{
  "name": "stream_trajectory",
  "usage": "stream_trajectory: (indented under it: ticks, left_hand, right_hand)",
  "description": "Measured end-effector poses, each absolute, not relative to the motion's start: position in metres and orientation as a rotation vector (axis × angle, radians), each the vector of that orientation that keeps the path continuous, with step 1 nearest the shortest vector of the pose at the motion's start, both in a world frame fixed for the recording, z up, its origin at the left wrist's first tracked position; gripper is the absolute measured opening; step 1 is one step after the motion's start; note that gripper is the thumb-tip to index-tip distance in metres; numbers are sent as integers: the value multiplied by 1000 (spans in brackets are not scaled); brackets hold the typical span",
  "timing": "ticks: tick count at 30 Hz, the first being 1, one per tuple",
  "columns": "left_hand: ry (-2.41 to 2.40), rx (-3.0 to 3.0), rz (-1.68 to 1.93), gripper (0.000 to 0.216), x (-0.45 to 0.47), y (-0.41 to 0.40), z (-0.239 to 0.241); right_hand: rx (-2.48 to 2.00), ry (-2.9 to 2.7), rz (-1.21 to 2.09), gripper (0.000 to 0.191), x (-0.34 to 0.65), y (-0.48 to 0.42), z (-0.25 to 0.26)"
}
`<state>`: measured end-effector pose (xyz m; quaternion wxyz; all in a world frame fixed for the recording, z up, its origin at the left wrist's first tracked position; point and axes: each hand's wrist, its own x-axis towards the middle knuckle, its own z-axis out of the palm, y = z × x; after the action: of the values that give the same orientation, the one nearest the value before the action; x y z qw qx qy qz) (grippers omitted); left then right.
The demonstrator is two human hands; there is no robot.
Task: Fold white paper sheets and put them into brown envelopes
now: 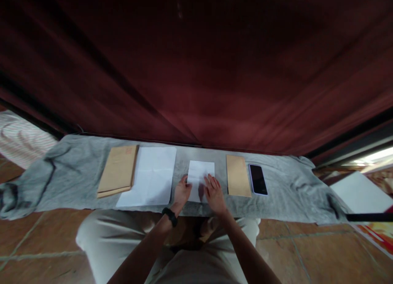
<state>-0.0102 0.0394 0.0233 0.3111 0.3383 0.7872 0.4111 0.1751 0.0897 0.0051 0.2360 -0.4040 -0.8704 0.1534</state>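
Bare forearms [246, 253], rectangular white paper [197, 173], plush cloth [287, 188]

Narrow counter [293, 188], grey cloth [81, 165] over it, flat stuff in a row.
From here I see, left to right: brown paper stack [118, 167], partly overlapping large white sheet [155, 175]; smaller white sheet [200, 169] around the middle; flat brown paper piece [238, 176]; phone [258, 180] just beside that, dark screen up. Cloth's rumpled at both ends, smoother under the row.

On the cloth [285, 194] are laid, left to right: envelope stack [118, 167], large paper [155, 175], small paper [199, 170], single envelope [238, 175], phone [258, 179].
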Motion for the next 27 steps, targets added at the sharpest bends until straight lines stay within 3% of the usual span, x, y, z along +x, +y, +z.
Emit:
stream_trajectory:
  ticks: [3, 8, 13, 27]
  left_hand:
    - [2134, 948, 1017, 47, -6, 35, 28]
    - [2408, 1482, 889, 46, 14, 29, 31]
    - [2135, 2018, 646, 49, 30, 37, 21]
    - [2350, 2003, 498, 58, 13, 11, 2]
  right_hand:
    - [-1124, -2523, 238, 48, 172, 75, -3]
    - [-1144, -2541, 218, 48, 171, 74, -7]
    - [-1133, -2568, 210, 49, 172, 76, -8]
    - [-1219, -2436, 257, 49, 179, 86, 1]
